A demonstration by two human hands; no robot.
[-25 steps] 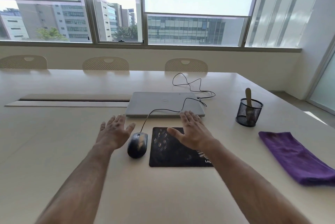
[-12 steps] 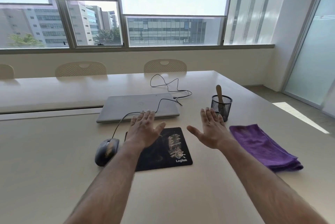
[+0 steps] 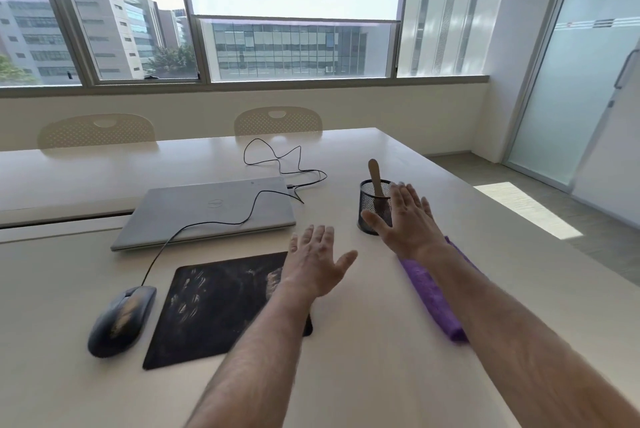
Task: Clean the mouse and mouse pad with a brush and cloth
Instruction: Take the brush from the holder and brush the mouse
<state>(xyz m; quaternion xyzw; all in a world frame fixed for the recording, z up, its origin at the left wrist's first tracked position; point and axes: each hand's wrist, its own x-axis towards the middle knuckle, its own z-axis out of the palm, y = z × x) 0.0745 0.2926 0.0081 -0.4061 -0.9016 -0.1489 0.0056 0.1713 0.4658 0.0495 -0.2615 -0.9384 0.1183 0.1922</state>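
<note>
A dark wired mouse [image 3: 119, 320] with dusty smears lies on the table left of a black mouse pad [image 3: 214, 306] marked with pale dirt. A brush with a wooden handle [image 3: 375, 176] stands in a black mesh cup [image 3: 372, 211]. A folded purple cloth [image 3: 433, 296] lies to the right, partly under my right forearm. My left hand [image 3: 317, 261] hovers flat over the pad's right edge, fingers spread. My right hand [image 3: 405, 219] is stretched out, fingers straight, right beside the mesh cup. Neither hand holds anything.
A shut silver laptop [image 3: 207, 211] lies behind the pad, with the mouse cable [image 3: 277, 164] looping across it. Two chairs [image 3: 277, 121] stand at the far side of the long table [image 3: 363, 375]. A glass door [image 3: 588, 63] is at the right.
The view has swung right. My right hand has moved forward and right from the pad toward the mesh cup. My left hand has drifted right, from beside the mouse to the pad's right edge.
</note>
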